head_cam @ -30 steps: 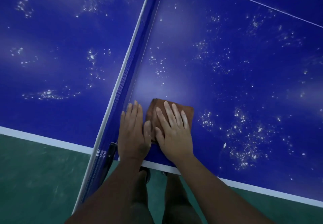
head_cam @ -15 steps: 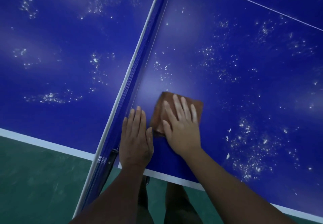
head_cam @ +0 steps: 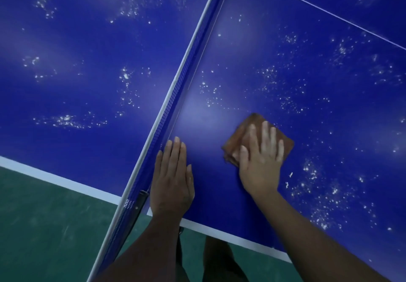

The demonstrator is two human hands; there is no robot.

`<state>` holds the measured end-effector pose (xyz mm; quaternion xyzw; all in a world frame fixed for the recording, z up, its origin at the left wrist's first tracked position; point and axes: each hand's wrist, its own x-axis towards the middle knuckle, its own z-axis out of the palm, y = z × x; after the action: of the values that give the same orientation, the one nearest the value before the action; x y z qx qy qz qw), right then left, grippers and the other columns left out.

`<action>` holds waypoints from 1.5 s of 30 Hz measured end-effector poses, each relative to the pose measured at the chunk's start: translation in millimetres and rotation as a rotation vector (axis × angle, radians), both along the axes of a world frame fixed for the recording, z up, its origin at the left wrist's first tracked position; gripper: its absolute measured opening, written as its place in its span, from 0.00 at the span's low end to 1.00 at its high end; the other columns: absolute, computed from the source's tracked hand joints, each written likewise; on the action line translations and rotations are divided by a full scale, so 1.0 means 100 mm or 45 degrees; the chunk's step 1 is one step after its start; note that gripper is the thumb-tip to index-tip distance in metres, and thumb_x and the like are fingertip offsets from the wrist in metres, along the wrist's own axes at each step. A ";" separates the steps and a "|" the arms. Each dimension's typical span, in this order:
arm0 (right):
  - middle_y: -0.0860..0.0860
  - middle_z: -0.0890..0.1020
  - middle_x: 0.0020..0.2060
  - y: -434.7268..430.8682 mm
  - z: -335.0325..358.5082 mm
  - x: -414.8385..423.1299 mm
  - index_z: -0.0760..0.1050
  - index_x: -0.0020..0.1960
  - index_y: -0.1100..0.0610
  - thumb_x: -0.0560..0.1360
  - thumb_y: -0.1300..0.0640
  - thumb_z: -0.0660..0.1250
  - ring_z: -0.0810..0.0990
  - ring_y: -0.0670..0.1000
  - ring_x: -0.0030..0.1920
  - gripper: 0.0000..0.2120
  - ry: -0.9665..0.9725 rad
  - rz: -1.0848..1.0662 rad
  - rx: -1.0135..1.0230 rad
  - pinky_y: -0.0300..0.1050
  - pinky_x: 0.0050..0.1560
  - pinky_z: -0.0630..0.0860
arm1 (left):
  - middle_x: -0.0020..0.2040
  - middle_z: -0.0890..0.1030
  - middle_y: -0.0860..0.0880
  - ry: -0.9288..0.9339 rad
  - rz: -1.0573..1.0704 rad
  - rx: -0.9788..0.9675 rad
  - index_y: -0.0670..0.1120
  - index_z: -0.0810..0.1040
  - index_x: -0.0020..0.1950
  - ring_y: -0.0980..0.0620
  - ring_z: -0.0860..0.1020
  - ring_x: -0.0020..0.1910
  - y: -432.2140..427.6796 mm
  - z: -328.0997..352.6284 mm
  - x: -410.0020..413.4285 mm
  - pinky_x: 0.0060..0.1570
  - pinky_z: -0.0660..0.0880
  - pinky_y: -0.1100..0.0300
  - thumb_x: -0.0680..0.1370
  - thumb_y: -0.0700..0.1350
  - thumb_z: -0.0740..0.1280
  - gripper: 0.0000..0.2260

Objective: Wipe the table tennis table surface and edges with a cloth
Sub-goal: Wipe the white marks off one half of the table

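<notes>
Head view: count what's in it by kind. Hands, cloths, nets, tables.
Hands: 2, left hand and right hand
Cloths: 1, brown cloth
Nets: 1, net
Tables: 1, blue table
Total: 5

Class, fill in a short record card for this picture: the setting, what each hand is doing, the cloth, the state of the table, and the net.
setting: blue table tennis table over a green floor
left hand: flat on the table beside the net, holding nothing
right hand: pressing flat on the cloth
cloth: brown, folded, lying on the right half of the table
table state: white specks scattered on both halves; the patch between the hands looks clean
net: runs diagonally, white top band
</notes>
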<state>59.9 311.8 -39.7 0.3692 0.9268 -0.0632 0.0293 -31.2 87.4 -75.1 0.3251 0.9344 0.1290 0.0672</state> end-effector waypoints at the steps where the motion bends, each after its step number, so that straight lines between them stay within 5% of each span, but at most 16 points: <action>1: 0.53 0.52 0.88 -0.09 -0.01 -0.16 0.57 0.87 0.51 0.87 0.44 0.52 0.49 0.56 0.87 0.30 0.010 0.094 0.007 0.65 0.85 0.50 | 0.89 0.56 0.40 0.003 0.001 0.007 0.38 0.58 0.88 0.43 0.51 0.89 0.00 0.00 0.00 0.87 0.51 0.41 0.91 0.50 0.48 0.27; 6: 0.51 0.53 0.88 -0.38 -0.07 -1.08 0.56 0.87 0.51 0.88 0.45 0.51 0.49 0.56 0.87 0.29 0.133 0.355 -0.020 0.65 0.85 0.49 | 0.88 0.59 0.40 0.015 0.014 0.016 0.39 0.59 0.87 0.43 0.53 0.89 0.00 0.01 0.00 0.87 0.51 0.42 0.89 0.47 0.52 0.26; 15: 0.50 0.51 0.88 0.54 -0.04 -0.76 0.53 0.88 0.51 0.88 0.44 0.53 0.47 0.55 0.88 0.30 0.014 0.000 0.016 0.63 0.85 0.46 | 0.89 0.57 0.42 -0.034 0.019 0.019 0.39 0.59 0.87 0.44 0.50 0.89 0.00 0.04 0.00 0.88 0.49 0.44 0.89 0.47 0.52 0.26; 20: 0.53 0.49 0.88 0.50 0.02 -0.67 0.54 0.87 0.61 0.87 0.46 0.50 0.45 0.57 0.88 0.32 -0.065 0.322 0.089 0.66 0.85 0.45 | 0.89 0.58 0.41 -0.031 0.020 0.034 0.39 0.60 0.87 0.43 0.51 0.89 0.01 0.03 0.00 0.87 0.53 0.41 0.89 0.47 0.52 0.26; 26: 0.50 0.52 0.88 0.03 0.05 -1.51 0.54 0.88 0.56 0.88 0.46 0.53 0.47 0.55 0.88 0.32 0.054 0.526 -0.060 0.62 0.85 0.44 | 0.88 0.61 0.42 0.001 0.046 0.048 0.39 0.63 0.86 0.44 0.54 0.89 0.00 0.04 0.01 0.87 0.53 0.42 0.89 0.47 0.54 0.26; 33: 0.47 0.56 0.87 0.58 0.01 -1.60 0.59 0.87 0.52 0.86 0.46 0.55 0.51 0.53 0.87 0.31 0.138 0.296 -0.049 0.59 0.86 0.45 | 0.88 0.60 0.45 -0.008 0.056 0.141 0.42 0.61 0.87 0.46 0.54 0.89 0.00 0.00 -0.01 0.88 0.49 0.46 0.89 0.54 0.56 0.29; 39: 0.47 0.48 0.88 1.22 0.07 -1.07 0.50 0.88 0.53 0.88 0.45 0.51 0.43 0.51 0.87 0.31 -0.017 -0.001 -0.098 0.59 0.86 0.41 | 0.87 0.62 0.41 0.026 0.029 0.124 0.37 0.64 0.85 0.42 0.56 0.88 0.03 0.05 0.01 0.87 0.53 0.41 0.89 0.52 0.57 0.28; 45: 0.49 0.46 0.88 0.99 0.12 -1.33 0.52 0.88 0.51 0.86 0.47 0.53 0.42 0.55 0.87 0.32 -0.044 0.254 -0.010 0.65 0.85 0.40 | 0.87 0.63 0.40 0.007 0.015 0.260 0.36 0.64 0.85 0.41 0.58 0.88 0.46 0.14 -0.21 0.87 0.53 0.43 0.89 0.49 0.60 0.28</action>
<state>-72.8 410.4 -28.1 0.2759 0.9580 -0.0572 0.0529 -52.5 133.9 -61.1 0.3252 0.9185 0.2231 0.0302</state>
